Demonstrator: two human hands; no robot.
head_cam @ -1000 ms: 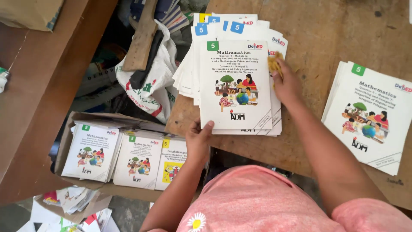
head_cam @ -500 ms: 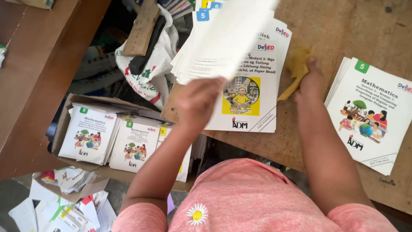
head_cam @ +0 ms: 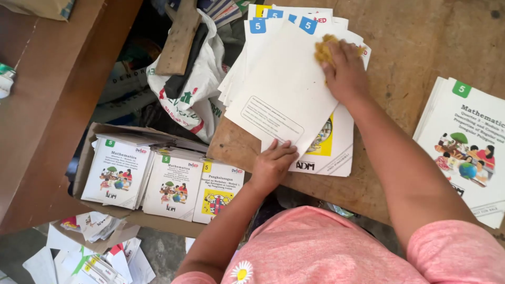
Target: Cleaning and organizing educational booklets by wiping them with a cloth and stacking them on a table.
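Wooden table (head_cam: 421, 47) carries booklets; left hand (head_cam: 273, 163) pins the blank booklet (head_cam: 286, 89) flat, fingers spread, while right hand (head_cam: 344, 71) clenches a sponge (head_cam: 323, 50) on it.

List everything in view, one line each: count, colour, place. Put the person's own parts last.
turned-over booklet: one, white back up, top of the middle stack
middle stack of booklets: several, white with yellow and blue marks, on the table
sponge: one, yellow, under the right hand on the turned-over booklet
right stack of booklets: several, white with green corner mark, table's right edge
wooden table: one, brown, upper right
cardboard box: one, brown, below the table at left, holding three rows of white booklets
plastic bag: one, white, beside the box
loose papers: many, mixed colours, on the floor
left hand: on the turned-over booklet's lower edge
right hand: pressing the sponge
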